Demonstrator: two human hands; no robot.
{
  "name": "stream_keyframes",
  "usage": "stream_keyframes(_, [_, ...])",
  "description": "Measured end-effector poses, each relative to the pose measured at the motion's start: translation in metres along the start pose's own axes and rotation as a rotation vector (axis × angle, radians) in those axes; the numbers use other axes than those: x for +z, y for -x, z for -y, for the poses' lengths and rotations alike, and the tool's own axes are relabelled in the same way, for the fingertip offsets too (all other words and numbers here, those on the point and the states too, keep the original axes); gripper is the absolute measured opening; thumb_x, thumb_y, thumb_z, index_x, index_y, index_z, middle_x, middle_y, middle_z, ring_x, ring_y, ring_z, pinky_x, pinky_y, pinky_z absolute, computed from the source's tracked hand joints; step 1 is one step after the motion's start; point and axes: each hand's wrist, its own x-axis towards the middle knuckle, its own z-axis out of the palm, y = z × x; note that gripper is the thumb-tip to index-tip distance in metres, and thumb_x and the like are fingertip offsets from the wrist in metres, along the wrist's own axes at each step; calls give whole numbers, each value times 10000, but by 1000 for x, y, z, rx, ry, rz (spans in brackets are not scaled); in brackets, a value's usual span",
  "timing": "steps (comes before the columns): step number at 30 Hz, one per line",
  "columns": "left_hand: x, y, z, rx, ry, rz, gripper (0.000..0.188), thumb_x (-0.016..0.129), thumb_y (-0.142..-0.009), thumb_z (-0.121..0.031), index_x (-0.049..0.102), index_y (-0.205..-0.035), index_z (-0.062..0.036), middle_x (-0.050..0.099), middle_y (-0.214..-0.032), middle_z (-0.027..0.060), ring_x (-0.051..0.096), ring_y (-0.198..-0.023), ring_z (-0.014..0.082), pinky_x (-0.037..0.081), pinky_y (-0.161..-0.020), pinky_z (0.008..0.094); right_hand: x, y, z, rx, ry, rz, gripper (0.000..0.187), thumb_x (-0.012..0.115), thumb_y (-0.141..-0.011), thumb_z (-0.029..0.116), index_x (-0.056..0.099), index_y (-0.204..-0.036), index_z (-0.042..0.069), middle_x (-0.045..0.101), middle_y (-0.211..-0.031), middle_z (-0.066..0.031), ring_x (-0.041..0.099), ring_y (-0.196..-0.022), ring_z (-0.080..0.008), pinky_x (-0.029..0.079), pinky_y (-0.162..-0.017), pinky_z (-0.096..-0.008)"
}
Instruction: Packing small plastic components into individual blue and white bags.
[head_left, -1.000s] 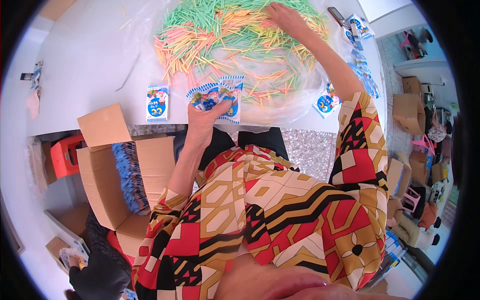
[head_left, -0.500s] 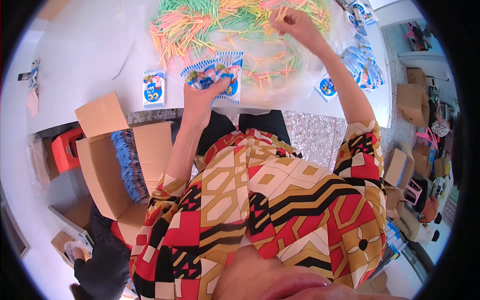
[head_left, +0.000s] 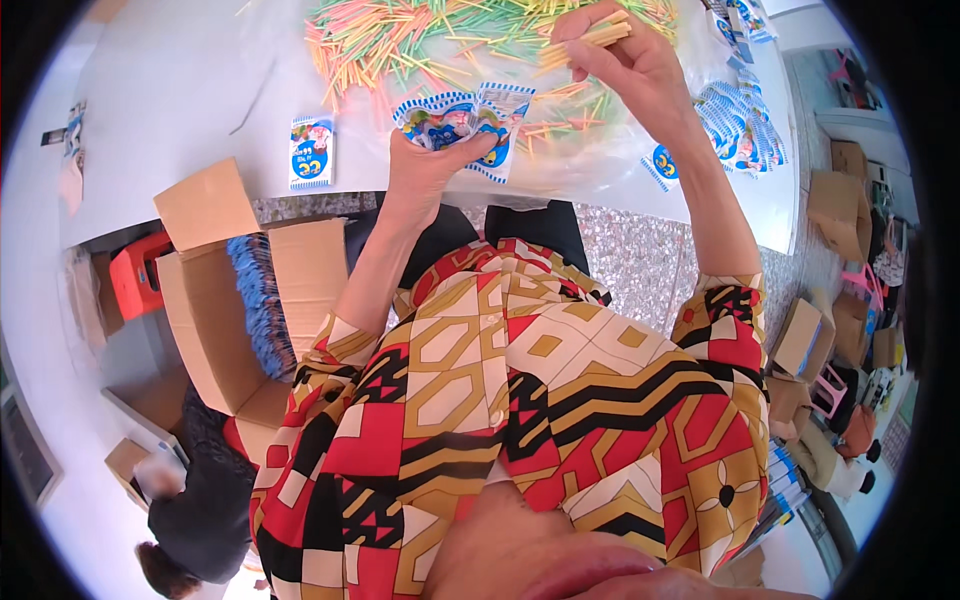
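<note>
Up over the white table [head_left: 190, 110], the right hand [head_left: 645, 75] has a bundle of pale-yellow sticks [head_left: 606, 34] pinched tight, slanting kinda toward the blue-and-white packets [head_left: 507, 108] gripped by the left hand [head_left: 425, 172], leftward and closer to the body.

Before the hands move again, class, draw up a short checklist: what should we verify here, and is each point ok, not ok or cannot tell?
1. Left hand gripping the blue-and-white printed packets: ok.
2. Right hand pinching a bundle of pale yellow sticks: ok.
3. Bundle touching the packets: not ok; it is apart from them, up and to the right.
4. Mouth of a held packet open: cannot tell.
5. Exact number of sticks in the bundle: cannot tell; they overlap.
6. More sticks available: ok; a loose multicoloured pile lies on the white table.
</note>
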Motion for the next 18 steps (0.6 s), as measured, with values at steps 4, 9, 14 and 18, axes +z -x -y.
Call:
stream_keyframes(4, [7,-3,0,9,-6,37,239,718,-724,14,635,-948,7,672,-877,73,639,-763,117,518,-716,254,9,8,17,-78,53,109,238,676,-818,135,560,-1000,35,578,-984,-65,539,-800,-110,438,-696,-240])
stream_keyframes(9, [9,-3,3,-4,-4,31,250,723,-725,2,636,-960,0,671,-878,67,632,-762,106,515,-709,248,19,9,0,-337,342,144,139,591,-851,8,571,-989,14,592,-957,-61,572,-885,-143,467,-758,-255])
stream_keyframes(14, [7,-2,3,-16,23,39,249,721,-730,-8,639,-965,-8,672,-880,59,631,-763,101,513,-703,244,24,10,4,-434,538,168,156,607,-822,-16,584,-972,16,609,-965,-81,594,-916,-186,479,-787,-282])
stream_keyframes(18, [6,-2,3,-24,31,71,250,721,-731,-12,642,-968,-13,674,-880,54,633,-767,103,511,-702,242,27,13,9,-393,555,219,163,612,-817,-11,590,-974,28,618,-955,-67,602,-896,-171,484,-770,-277])
